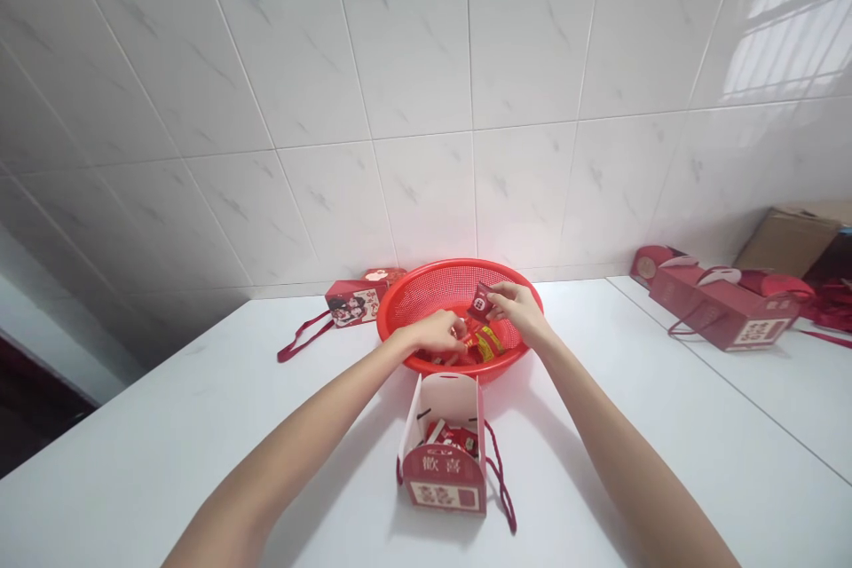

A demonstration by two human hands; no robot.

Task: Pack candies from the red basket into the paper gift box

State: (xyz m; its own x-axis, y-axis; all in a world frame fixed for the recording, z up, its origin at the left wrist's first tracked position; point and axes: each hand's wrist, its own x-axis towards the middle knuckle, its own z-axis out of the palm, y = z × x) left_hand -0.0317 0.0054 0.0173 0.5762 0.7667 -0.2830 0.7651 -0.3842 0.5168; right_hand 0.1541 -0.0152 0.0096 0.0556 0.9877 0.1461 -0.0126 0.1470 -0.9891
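Observation:
A red plastic mesh basket (459, 269) stands against the wall with wrapped sweets in it, one with a yellow wrapper (489, 343). My right hand (517, 309) pinches a dark red candy packet (480, 303) above the basket's right side. Over the left part of the basket, my left hand (437, 333) reaches in with curled fingers; whatever is in them, if anything, is too small to make out. In front of the basket sits an open red gift box (445, 472) with a dark red cord handle. Several red wrapped sweets (456, 437) lie inside it.
Left of the basket stands a closed red box (352, 303) with a ribbon handle. More red gift boxes (722, 306) lie at the right, near a brown cardboard box (789, 244). White marbled tiles (426, 62) rise behind the white tabletop (200, 426).

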